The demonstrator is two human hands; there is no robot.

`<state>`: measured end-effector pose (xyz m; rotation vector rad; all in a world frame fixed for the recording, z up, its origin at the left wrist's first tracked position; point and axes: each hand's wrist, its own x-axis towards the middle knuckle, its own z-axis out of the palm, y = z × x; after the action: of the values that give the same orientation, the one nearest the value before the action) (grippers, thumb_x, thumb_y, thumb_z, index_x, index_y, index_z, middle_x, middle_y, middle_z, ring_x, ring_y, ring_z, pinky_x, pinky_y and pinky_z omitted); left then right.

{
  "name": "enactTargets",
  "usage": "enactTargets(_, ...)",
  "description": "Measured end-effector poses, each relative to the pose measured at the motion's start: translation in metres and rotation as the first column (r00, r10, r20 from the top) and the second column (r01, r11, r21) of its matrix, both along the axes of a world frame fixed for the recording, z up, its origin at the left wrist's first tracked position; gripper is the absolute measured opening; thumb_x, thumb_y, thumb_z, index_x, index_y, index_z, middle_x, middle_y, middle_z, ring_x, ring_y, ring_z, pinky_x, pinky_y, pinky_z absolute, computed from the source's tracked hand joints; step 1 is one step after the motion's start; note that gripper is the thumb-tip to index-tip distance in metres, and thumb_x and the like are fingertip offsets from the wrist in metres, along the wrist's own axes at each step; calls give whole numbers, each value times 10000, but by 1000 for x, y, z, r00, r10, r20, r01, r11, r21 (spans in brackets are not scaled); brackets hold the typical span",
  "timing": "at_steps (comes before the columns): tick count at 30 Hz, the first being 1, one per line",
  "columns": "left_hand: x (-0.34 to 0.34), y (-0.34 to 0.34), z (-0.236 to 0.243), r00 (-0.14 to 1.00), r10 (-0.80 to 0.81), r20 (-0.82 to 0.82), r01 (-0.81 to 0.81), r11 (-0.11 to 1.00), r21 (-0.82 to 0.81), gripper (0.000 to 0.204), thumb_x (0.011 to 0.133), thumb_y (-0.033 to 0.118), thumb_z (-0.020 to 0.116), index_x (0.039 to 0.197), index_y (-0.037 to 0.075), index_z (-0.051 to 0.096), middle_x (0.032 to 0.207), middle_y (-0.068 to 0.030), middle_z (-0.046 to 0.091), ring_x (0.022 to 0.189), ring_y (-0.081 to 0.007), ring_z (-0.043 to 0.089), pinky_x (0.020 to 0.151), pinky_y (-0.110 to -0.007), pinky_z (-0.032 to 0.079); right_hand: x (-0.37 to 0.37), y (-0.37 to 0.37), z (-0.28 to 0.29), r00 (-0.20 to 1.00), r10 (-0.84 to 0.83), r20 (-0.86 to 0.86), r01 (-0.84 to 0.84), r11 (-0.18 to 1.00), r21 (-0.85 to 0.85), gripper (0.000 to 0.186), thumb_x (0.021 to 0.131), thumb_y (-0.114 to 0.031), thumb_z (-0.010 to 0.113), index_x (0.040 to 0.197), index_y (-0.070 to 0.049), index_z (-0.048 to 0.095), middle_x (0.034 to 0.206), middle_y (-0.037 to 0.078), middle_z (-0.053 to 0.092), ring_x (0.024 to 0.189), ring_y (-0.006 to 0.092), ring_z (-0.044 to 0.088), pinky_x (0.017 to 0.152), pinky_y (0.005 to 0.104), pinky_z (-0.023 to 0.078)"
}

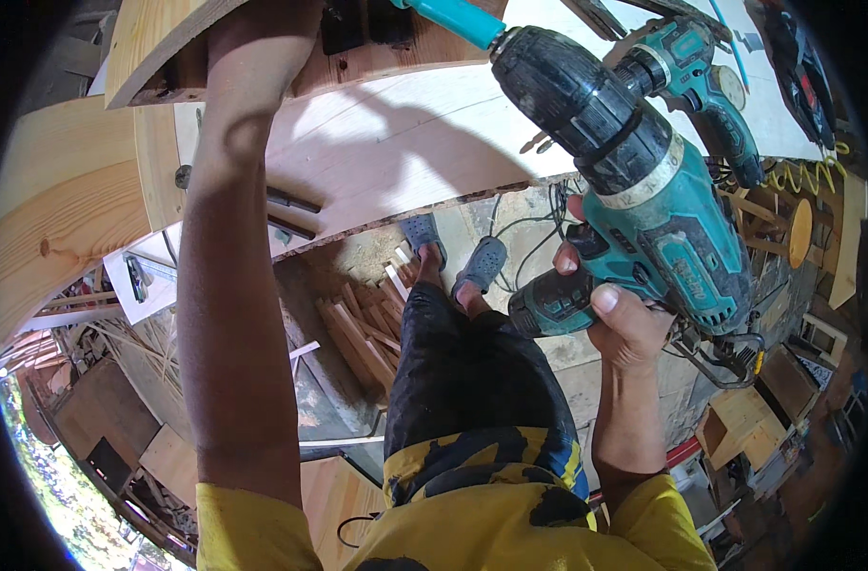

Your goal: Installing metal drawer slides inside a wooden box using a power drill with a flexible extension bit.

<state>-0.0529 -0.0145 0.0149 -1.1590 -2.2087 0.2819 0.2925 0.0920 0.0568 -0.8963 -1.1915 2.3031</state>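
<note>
We judge the work to be partway along: the drill is held up in the right hand above the surface, and the curved piece of wood has a rounded edge cut. The reddish board beside it shows dark openings and a small dark spot, perhaps a hole finished earlier in the job. The drill's teal rod runs out at the upper edge, so we cannot tell whether it meets wood, nor how much is left to do. A second drill lies on the surface, held by nobody.

We see the right hand wrapped around the drill near its lower end, thumb pressed along it. The left forearm reaches up past the curved piece, but the left hand is beyond our view, so we cannot tell what it does.

As for writing, we make out lettering on the side panel of the held drill's casing, and marks around its pale collar too small to read. The second drill has markings we cannot make out.
</note>
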Motion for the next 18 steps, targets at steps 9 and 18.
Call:
enactTargets(9, -7, 5, -5, 993, 29, 114, -39, 995, 88, 354, 841, 225, 563, 1153, 65, 618, 1198, -151, 604, 1151, -299, 541, 991, -429, 397, 3, 7, -2, 998, 55, 16, -56, 996, 66, 804, 678, -97, 781, 1364, 14, 377, 1241, 295, 549, 904, 264, 603, 740, 372, 498)
enactTargets(18, -20, -10, -24, 988, 102, -117, -119, 980, -156, 378, 874, 247, 510, 1189, 57, 594, 1214, -151, 599, 1225, -277, 490, 1047, -438, 335, -9, 18, 9, 972, 229, 49, -227, 973, -36, 833, 621, -251, 843, 1296, 39, 450, 1112, 213, 586, 823, 213, 585, 702, 317, 480)
